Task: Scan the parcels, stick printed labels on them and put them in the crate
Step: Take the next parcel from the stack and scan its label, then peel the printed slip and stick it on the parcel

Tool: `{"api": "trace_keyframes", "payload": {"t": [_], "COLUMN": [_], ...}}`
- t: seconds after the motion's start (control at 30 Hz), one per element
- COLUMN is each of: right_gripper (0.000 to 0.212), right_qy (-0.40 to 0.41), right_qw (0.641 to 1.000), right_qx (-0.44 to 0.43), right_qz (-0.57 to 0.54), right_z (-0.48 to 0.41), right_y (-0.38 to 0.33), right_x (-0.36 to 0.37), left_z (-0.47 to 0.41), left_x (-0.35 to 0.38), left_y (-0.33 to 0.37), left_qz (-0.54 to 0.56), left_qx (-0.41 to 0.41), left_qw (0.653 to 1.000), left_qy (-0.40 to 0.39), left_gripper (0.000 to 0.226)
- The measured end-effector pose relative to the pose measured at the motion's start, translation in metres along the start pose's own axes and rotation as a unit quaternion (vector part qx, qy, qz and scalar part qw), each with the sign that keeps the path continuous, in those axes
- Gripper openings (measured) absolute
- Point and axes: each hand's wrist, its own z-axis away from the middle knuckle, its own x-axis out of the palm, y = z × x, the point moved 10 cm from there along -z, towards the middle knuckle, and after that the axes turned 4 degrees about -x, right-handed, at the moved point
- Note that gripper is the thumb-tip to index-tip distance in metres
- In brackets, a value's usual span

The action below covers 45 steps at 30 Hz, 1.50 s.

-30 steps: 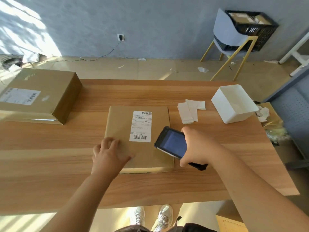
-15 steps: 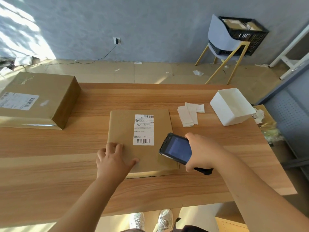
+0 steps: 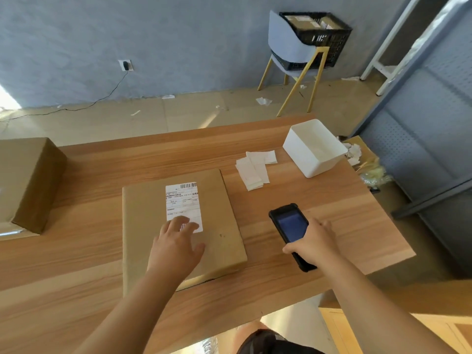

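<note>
- Flat parcel (image 3: 143,213) lies at centre frame on the wood table (image 3: 76,264), printed label (image 3: 182,200) face up on its top.
- Left hand (image 3: 176,246) rests palm-down on the parcel, lower centre of frame. Its fingers (image 3: 178,222) are straight and spread, gripping nothing, with the tips over the label's lower end and covering the bottom barcode.
- Right hand (image 3: 314,244) is in the lower right, fingers curled round the bottom end of the black scanner (image 3: 290,223), thumb on its left edge.
- Scanner has its screen up and its top end pointing to the upper left. It sits just right of the parcel, apart from it. Can't tell if it touches the table.
- Loose labels (image 3: 255,166) are piled on the table above the scanner, near the parcel's upper right corner.
- White bin (image 3: 314,149) sits right of the pile, at the table's far right corner.
- Bigger carton (image 3: 28,180) is at the left edge, well apart from both hands.
- Black crate (image 3: 316,34) sits on a chair (image 3: 286,47) at upper right, with parcels inside.
</note>
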Motion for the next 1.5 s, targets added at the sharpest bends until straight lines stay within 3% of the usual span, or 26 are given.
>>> {"api": "trace_keyframes", "payload": {"t": [0.2,0.47,0.73,0.93,1.1,1.2,1.37,1.5], "right_gripper": [0.084,0.091,0.109,0.074,0.049,0.045,0.049,0.039], "right_qy": [-0.030,-0.031,-0.073,0.008,-0.040,-0.057,-0.038,-0.040], "right_qw": [0.998,0.999,0.987,0.984,0.981,0.978,0.987,0.990], "right_qx": [0.058,0.021,-0.003,-0.101,-0.190,-0.198,-0.158,-0.131], "right_qz": [-0.013,0.023,0.141,0.150,0.025,-0.034,-0.002,-0.019], "right_z": [-0.030,-0.068,-0.091,-0.121,-0.148,-0.166,-0.191,-0.202], "right_y": [0.036,0.031,0.028,-0.036,-0.098,-0.124,-0.138,-0.137], "right_x": [0.011,0.015,0.021,-0.012,0.004,0.015,0.024,0.030], "left_z": [-0.029,-0.057,-0.070,-0.070,-0.073,-0.074,-0.072,-0.069], "left_x": [0.012,0.018,0.015,0.016,0.015,0.015,0.016,0.019], "left_y": [0.032,0.038,0.034,0.028,0.024,0.022,0.021,0.021], "left_qz": [0.006,-0.005,0.011,0.006,0.027,0.034,0.023,0.016], "left_qx": [0.011,-0.024,-0.046,-0.056,-0.071,-0.093,-0.107,-0.125], "left_qw": [1.000,1.000,0.997,0.994,0.994,0.992,0.991,0.990], "left_qy": [-0.004,0.015,0.065,0.088,0.081,0.077,0.079,0.066], "left_gripper": [0.042,0.039,0.039,0.036,0.043,0.039,0.045,0.046]}}
